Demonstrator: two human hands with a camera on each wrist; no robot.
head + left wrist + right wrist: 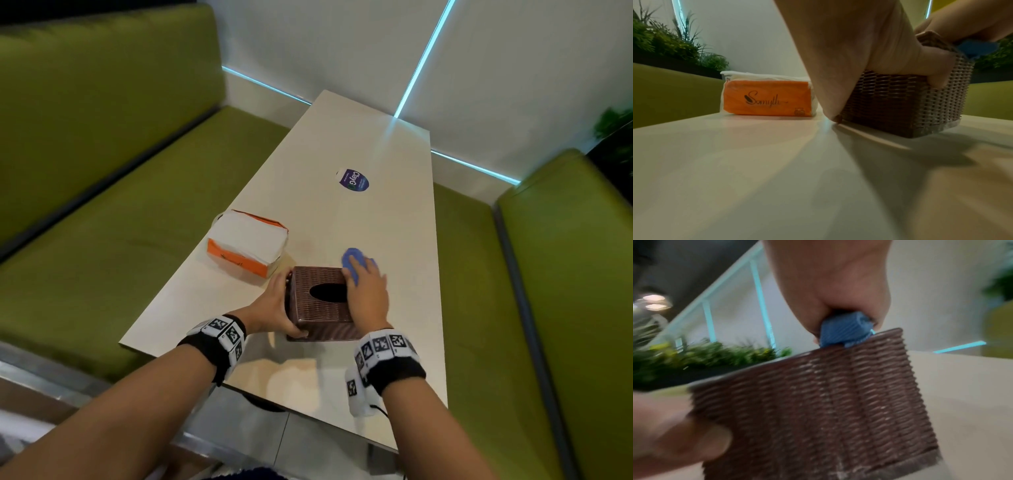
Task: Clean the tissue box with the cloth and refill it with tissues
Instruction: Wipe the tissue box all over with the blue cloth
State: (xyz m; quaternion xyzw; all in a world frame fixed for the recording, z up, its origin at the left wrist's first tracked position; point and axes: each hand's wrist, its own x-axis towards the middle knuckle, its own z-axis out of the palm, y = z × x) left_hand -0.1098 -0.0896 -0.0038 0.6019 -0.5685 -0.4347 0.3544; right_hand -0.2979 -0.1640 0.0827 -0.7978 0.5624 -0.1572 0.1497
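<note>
A: left to right? what's hidden?
B: orange tissue pack (247,242) far left on the table (376,212). left hand (274,308) wraps the brown woven tissue box (320,301), thumb on near side, fingers mostly hidden behind it
A: right?
B: right hand (366,294) pinches the blue cloth (352,262) on the box's top right edge; cloth mostly covered. right wrist view is blurred
A: room?
B: pale table, green bench seats (120,212), sticker (354,180) mid-table
</note>
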